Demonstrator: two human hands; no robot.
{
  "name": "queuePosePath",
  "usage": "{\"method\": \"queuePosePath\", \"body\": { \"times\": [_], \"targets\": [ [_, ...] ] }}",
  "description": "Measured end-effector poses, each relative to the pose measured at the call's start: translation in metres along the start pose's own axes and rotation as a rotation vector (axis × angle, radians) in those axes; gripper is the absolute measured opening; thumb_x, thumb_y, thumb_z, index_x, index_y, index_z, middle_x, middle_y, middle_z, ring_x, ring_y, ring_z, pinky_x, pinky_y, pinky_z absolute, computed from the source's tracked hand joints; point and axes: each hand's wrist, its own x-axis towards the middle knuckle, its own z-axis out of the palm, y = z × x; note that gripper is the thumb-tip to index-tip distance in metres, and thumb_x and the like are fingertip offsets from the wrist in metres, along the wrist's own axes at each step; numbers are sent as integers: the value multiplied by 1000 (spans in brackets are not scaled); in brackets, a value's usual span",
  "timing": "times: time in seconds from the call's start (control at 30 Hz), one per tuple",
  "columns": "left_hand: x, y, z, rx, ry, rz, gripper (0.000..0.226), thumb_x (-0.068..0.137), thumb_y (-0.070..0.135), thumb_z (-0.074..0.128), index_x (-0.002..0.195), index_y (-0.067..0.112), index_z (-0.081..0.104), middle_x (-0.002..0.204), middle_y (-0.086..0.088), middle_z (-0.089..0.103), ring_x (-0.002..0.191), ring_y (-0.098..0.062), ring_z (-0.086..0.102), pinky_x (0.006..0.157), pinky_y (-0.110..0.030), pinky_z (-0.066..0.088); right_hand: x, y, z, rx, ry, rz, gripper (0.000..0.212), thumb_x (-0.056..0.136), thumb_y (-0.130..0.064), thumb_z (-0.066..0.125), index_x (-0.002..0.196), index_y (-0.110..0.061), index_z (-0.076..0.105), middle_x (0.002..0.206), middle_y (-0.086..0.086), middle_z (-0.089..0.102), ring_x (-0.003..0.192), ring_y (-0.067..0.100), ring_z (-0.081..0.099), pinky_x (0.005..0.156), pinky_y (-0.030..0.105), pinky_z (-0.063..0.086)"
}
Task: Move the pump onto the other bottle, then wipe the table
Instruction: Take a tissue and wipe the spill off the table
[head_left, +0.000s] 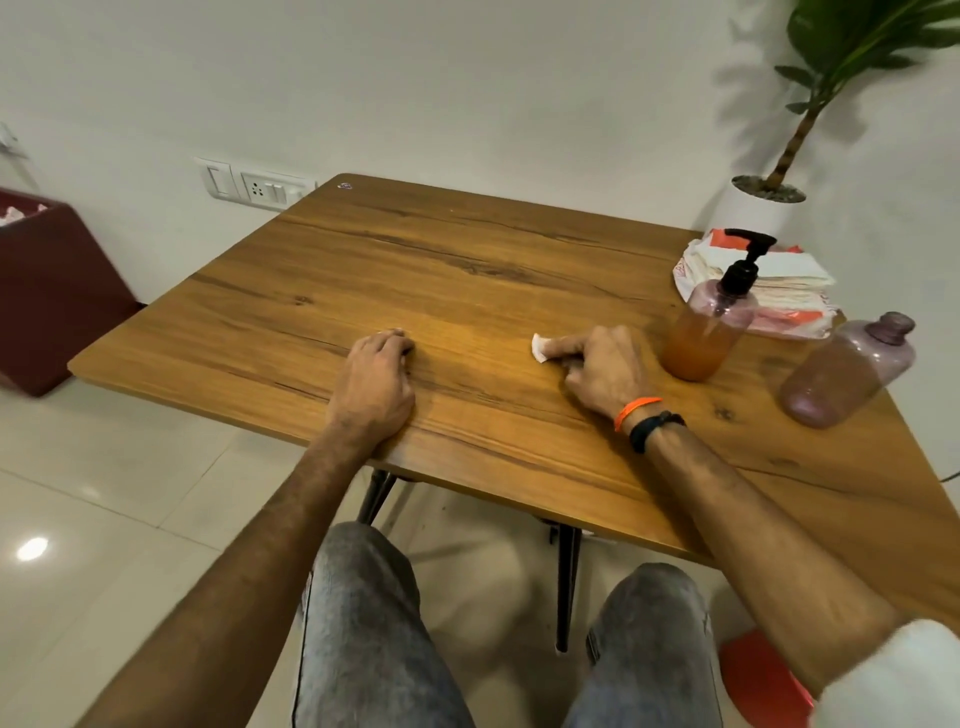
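Note:
A black pump (747, 262) sits on the tinted bottle of orange liquid (704, 332) at the right of the wooden table (467, 270). A second tinted bottle (847, 371), with an open neck and no pump, stands further right. My right hand (602, 369) rests on the table just left of the orange bottle, its fingers pinched on a small white tissue (539, 347). My left hand (376, 382) lies curled on the table near its front edge, with a bit of white tissue (395, 331) showing at its fingertips.
A pack of tissues (763, 286) lies behind the bottles at the table's right. A potted plant (769, 197) stands in the far right corner. A dark red bin (47, 291) sits on the floor to the left. Wall sockets (254, 184) are behind the table.

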Motion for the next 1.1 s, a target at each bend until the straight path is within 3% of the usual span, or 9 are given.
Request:
{"method": "queuePosePath", "body": {
  "times": [0.07, 0.17, 0.27, 0.37, 0.57, 0.67, 0.93, 1.03, 1.1],
  "targets": [
    [0, 4, -1, 6, -12, -9, 41, 100, 15, 44, 140, 8, 50, 150, -10, 45, 139, -26, 36, 118, -40, 26, -23, -9, -2, 59, -64, -80, 41, 82, 0, 57, 106, -28, 76, 110, -7, 73, 107, 9, 65, 100, 19, 46],
    [-1, 13, -1, 11, -21, -26, 42, 98, 11, 45, 140, 7, 50, 151, -11, 44, 139, -27, 35, 119, -40, 25, -39, -5, -12, 208, -145, -89, 38, 83, 1, 62, 100, -31, 77, 104, -15, 73, 100, -4, 63, 89, 4, 41],
    [-2, 27, 4, -11, -30, 8, 41, 98, 11, 44, 138, 7, 52, 149, -12, 45, 138, -28, 36, 118, -39, 25, -26, 13, -26, 425, 47, 67, 29, 83, -2, 70, 97, -27, 77, 100, -10, 74, 87, -10, 63, 80, 2, 45],
    [-4, 36, 10, -22, -30, 30, 42, 97, 9, 45, 138, 6, 52, 149, -12, 45, 138, -28, 36, 117, -37, 24, -2, 32, -32, 382, 202, 223, 23, 84, -4, 69, 96, -21, 78, 98, -3, 76, 90, 0, 66, 81, 6, 46],
    [-6, 35, 12, -14, -28, 24, 42, 98, 12, 44, 140, 8, 50, 151, -11, 43, 139, -27, 34, 119, -40, 25, 8, 41, -19, 11, -9, 96, 31, 87, -8, 62, 109, -24, 74, 113, 0, 72, 108, 19, 65, 101, 20, 44],
    [-7, 37, 12, -11, -23, 20, 42, 98, 13, 45, 139, 9, 51, 150, -11, 44, 139, -27, 34, 119, -41, 25, -2, 32, -19, -72, -42, 29, 34, 89, -10, 59, 114, -29, 72, 117, 1, 71, 110, 23, 64, 101, 30, 47],
    [-8, 38, 13, 10, -4, 15, 40, 99, 16, 45, 138, 8, 52, 149, -11, 45, 138, -27, 36, 118, -41, 27, -80, -18, -13, 131, -169, -210, 40, 82, 1, 58, 107, -25, 75, 114, -9, 71, 114, 4, 61, 107, 21, 42],
    [-8, 38, 13, 12, 2, 12, 40, 99, 15, 45, 137, 9, 53, 148, -11, 47, 138, -27, 37, 118, -41, 27, -95, -23, -21, 330, -365, -242, 38, 84, -2, 63, 99, -35, 75, 107, -19, 71, 106, -8, 61, 92, 9, 46],
    [-7, 38, 13, 7, -9, 15, 40, 99, 15, 45, 137, 9, 52, 147, -11, 47, 138, -26, 37, 118, -40, 26, -86, -19, -27, 487, -364, -157, 37, 86, -8, 67, 95, -43, 72, 105, -23, 70, 102, -2, 63, 83, 16, 53]
  ]
}}
